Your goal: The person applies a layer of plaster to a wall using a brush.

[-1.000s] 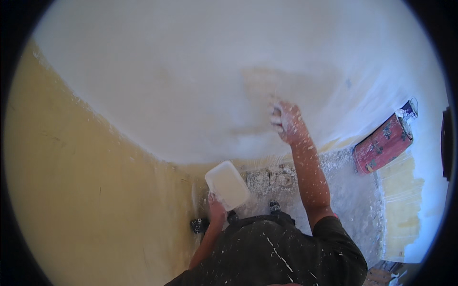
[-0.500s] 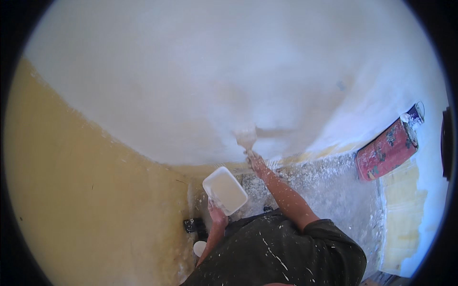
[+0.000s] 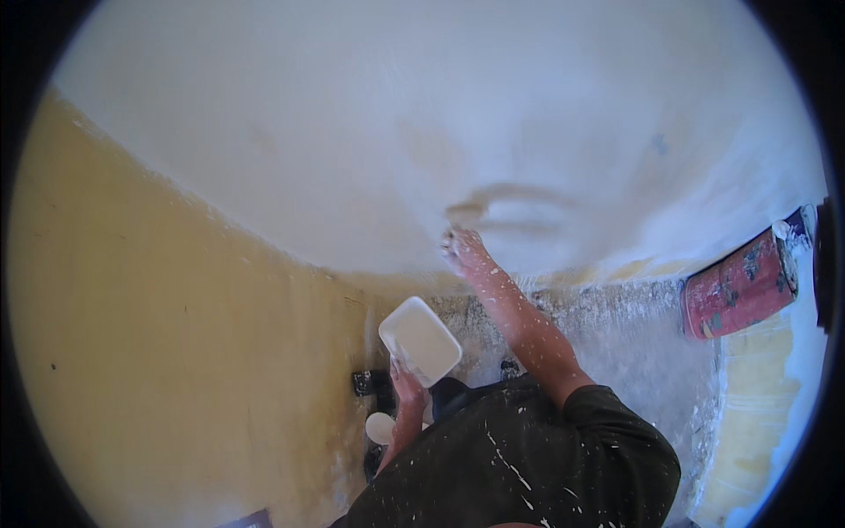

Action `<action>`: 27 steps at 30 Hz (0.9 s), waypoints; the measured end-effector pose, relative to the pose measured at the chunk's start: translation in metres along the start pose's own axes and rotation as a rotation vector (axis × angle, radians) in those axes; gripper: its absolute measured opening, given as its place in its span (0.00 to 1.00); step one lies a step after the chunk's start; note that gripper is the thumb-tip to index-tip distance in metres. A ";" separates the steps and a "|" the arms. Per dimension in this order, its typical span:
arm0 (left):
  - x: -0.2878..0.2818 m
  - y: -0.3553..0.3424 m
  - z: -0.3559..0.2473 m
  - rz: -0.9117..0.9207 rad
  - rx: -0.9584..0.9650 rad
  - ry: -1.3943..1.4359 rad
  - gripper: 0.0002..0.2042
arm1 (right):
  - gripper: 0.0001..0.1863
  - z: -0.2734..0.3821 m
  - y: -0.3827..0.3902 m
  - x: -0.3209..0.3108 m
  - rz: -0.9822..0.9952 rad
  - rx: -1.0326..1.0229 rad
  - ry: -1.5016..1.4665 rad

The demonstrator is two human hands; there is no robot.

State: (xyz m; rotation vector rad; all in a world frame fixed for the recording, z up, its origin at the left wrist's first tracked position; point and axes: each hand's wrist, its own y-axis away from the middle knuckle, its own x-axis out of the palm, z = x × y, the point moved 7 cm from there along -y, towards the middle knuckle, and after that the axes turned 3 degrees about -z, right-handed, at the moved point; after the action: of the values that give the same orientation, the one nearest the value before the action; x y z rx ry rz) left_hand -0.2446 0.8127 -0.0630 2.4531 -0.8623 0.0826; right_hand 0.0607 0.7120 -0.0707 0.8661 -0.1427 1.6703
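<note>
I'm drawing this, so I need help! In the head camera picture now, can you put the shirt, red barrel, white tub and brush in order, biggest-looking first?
1. Shirt
2. Red barrel
3. White tub
4. Brush, blurred but clearly smallest

The shirt is close to the camera, which makes it look bigger.

Smooth plastic tray (image 3: 400,314), matt yellow wall (image 3: 176,343), rough floor (image 3: 647,348).

a white tub (image 3: 421,345), rectangular with rounded corners, is held askew in the left grip (image 3: 407,385), open side up, pale cream matter seen inside. a blurred tool (image 3: 466,214), brownish at its head, is held in the right grip (image 3: 463,250) before the white wall (image 3: 308,158); contact cannot be told.
</note>
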 end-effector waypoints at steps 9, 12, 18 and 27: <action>0.017 0.008 -0.017 0.146 0.120 0.036 0.23 | 0.22 0.172 0.144 0.155 0.436 -0.254 -0.162; -0.003 0.002 -0.004 0.014 0.036 0.042 0.23 | 0.22 0.122 0.096 0.121 0.377 -0.261 -0.160; -0.011 0.006 0.004 0.036 0.046 0.062 0.22 | 0.21 -0.040 0.022 -0.033 0.065 -0.298 0.222; -0.025 0.009 0.013 -0.127 -0.002 0.014 0.21 | 0.13 -0.092 -0.013 -0.111 -0.007 -0.285 0.307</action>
State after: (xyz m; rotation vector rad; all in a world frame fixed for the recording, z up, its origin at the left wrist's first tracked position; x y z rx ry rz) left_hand -0.2711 0.8144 -0.0758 2.4953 -0.6982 0.0534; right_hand 0.0335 0.6758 -0.2079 0.3912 -0.1601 1.7046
